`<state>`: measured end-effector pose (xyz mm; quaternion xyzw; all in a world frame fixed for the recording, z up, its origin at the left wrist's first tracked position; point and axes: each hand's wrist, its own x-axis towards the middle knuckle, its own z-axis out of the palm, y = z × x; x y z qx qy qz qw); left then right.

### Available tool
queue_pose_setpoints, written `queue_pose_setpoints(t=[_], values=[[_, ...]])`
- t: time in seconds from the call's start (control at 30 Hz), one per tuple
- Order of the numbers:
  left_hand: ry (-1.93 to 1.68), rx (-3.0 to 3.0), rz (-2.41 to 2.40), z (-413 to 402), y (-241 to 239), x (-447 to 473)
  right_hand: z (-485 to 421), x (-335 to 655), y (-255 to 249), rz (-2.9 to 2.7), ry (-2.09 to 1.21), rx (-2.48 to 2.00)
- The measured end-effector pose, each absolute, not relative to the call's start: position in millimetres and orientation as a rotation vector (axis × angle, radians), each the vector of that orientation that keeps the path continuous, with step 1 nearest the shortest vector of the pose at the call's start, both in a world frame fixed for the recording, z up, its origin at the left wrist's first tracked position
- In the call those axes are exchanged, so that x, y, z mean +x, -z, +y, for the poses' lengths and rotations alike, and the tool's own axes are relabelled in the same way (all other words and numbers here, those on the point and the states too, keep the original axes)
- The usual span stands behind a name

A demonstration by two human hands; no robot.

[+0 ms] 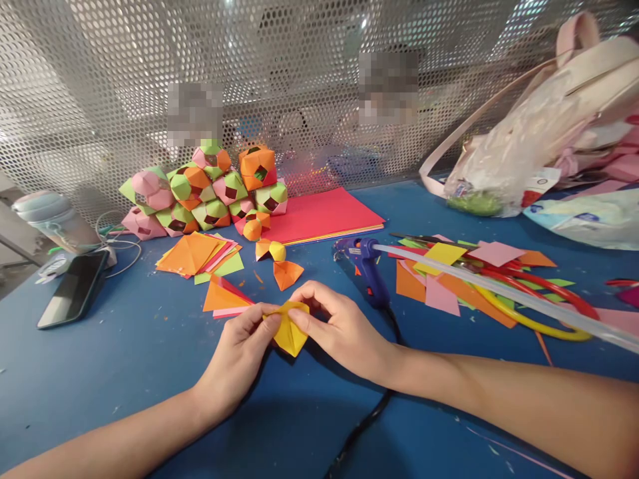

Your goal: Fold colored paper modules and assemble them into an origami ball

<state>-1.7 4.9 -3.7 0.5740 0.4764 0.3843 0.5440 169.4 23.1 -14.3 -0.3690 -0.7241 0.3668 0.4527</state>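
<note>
Between my two hands is a folded piece of yellow paper (291,336), held just above the blue table. My left hand (238,352) pinches its left edge between thumb and fingers. On the right edge, my right hand (344,329) grips it the same way, thumb on top. Just beyond my left hand lie folded orange and pink papers (222,297). Past my fingertips sit small folded orange and yellow paper pieces (287,271). A blue glue gun (368,269) with a long clear glue stick lies beyond my right hand.
Folded paper balls (200,189) are stacked at the back left, near red paper sheets (324,216). A phone (74,289) and a cup (54,216) stand left. Scissors with yellow handles (529,324) lie among paper scraps at right, before a bag (589,80). A black cord (362,426) crosses the table.
</note>
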Motion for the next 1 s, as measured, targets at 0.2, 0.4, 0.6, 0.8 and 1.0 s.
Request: queue_pose_setpoints(t=[0.2,0.4,0.6,0.8,1.0], values=[[-0.91,1.298,1.126,6.0,2.4,-1.5,21.8,169.4,14.4,-1.807,-0.814,-0.845],[-0.938,1.196,1.074,6.9,-0.8,0.7,23.1,169.6,12.4,-1.829,-0.845,-0.808],[-0.9,1.309,1.166,4.5,-1.0,0.0,21.6,170.0,7.5,-1.847,-0.889,-0.854],[-0.854,1.502,1.207,2.8,-5.3,2.0,20.8,169.5,10.5,-1.832,-0.83,-0.882],[-0.85,1.492,1.235,3.3,-4.5,1.4,21.2,169.1,11.4,-1.836,-0.791,-0.852]])
